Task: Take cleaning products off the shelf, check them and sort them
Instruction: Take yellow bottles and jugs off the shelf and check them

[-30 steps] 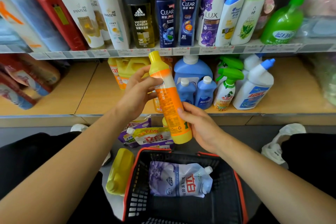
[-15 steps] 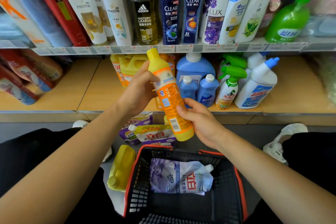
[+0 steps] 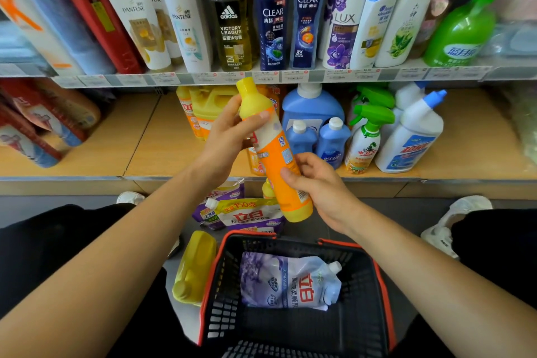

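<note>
Rotated about its long axis since the earlier frame, the tall yellow-capped orange plastic bottle [image 3: 276, 166] hangs before the wooden lower shelf [image 3: 145, 139], cap pointing up-left, base down-right. Fingers of the left hand [image 3: 226, 139] clamp its neck; fingers of the right hand [image 3: 322, 186] curl round its lower body.

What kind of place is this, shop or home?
Most likely a shop aisle, such as a supermarket or convenience store. There is a strip of price tags under rows of branded shampoo bottles facing outward, and a black shopping basket in front.
</note>
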A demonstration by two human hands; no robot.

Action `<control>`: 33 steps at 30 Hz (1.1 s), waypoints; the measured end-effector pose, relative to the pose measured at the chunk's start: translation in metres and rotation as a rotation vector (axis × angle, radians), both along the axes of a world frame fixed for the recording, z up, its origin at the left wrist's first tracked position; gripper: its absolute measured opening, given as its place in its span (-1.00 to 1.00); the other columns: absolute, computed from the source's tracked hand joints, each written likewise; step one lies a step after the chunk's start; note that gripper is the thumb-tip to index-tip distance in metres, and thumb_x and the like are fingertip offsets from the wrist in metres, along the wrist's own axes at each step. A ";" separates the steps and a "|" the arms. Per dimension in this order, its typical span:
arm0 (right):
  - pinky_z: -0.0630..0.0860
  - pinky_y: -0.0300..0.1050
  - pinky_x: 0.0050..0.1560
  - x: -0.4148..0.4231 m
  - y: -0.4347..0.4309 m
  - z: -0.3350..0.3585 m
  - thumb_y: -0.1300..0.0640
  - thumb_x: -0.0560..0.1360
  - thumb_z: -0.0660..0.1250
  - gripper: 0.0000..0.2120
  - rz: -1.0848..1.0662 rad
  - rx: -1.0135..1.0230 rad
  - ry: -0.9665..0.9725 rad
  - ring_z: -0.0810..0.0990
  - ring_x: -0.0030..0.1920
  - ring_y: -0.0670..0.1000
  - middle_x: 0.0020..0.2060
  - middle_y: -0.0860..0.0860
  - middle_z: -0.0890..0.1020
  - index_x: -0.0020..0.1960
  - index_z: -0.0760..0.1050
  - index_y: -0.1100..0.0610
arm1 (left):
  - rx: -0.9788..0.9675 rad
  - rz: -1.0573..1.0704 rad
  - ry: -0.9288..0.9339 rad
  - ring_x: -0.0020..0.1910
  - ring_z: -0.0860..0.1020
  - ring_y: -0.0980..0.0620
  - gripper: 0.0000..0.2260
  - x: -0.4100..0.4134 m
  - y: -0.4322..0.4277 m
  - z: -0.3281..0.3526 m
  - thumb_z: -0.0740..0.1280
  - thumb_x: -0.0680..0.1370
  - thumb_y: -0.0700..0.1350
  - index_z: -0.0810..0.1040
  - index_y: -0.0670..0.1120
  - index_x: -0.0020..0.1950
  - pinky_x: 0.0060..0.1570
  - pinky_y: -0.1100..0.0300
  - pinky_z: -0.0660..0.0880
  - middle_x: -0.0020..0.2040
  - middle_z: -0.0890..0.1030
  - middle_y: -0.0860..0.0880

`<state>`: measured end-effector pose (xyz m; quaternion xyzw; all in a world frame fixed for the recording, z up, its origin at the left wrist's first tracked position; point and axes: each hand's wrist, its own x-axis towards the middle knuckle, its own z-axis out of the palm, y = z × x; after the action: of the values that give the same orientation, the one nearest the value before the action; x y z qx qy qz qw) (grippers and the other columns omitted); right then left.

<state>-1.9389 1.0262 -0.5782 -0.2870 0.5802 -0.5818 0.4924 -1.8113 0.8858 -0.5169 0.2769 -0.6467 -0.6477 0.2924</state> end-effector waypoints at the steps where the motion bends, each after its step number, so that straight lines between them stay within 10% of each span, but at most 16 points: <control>1: 0.52 0.24 0.29 0.000 0.000 -0.001 -0.02 0.36 0.47 -0.41 0.016 -0.008 -0.046 0.63 0.21 0.21 0.18 0.15 0.66 0.32 0.45 0.19 | 0.033 -0.019 0.011 0.16 0.61 -0.10 -0.62 0.000 -0.002 0.001 0.34 0.60 -0.12 0.46 -0.09 0.42 0.18 -0.02 0.54 0.21 0.62 -0.14; 11: 0.39 0.27 0.41 -0.004 0.003 0.000 -0.14 0.53 0.20 -0.41 0.127 0.014 -0.083 0.55 0.33 0.21 0.29 0.20 0.59 0.43 0.43 0.19 | 0.057 -0.070 0.116 0.12 0.66 -0.19 -0.54 0.005 -0.003 0.007 0.45 0.51 -0.28 0.43 -0.15 0.39 0.02 -0.02 0.62 0.19 0.63 -0.24; 19: 0.52 0.12 0.30 -0.007 0.001 0.004 0.03 0.38 0.58 -0.36 -0.007 -0.119 0.425 0.58 0.26 -0.02 0.24 -0.03 0.60 0.39 0.40 -0.01 | -0.260 -0.067 0.036 0.12 0.62 -0.28 -0.46 0.004 0.014 0.003 0.60 0.40 -0.23 0.47 -0.18 0.30 0.09 -0.25 0.60 0.14 0.60 -0.24; 33: 0.55 0.22 0.21 -0.011 0.010 -0.011 0.18 0.35 0.60 -0.44 -0.060 -0.183 0.489 0.63 0.19 0.05 0.13 0.02 0.65 0.28 0.47 0.08 | -0.730 -0.220 -0.040 0.13 0.64 0.00 -0.71 0.014 0.027 0.021 0.50 0.51 -0.18 0.62 -0.11 0.23 0.10 0.06 0.62 0.15 0.66 -0.09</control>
<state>-1.9501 1.0362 -0.5895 -0.4451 0.6354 -0.5594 0.2920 -1.7975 0.9125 -0.4960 0.0961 -0.8663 -0.3967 0.2880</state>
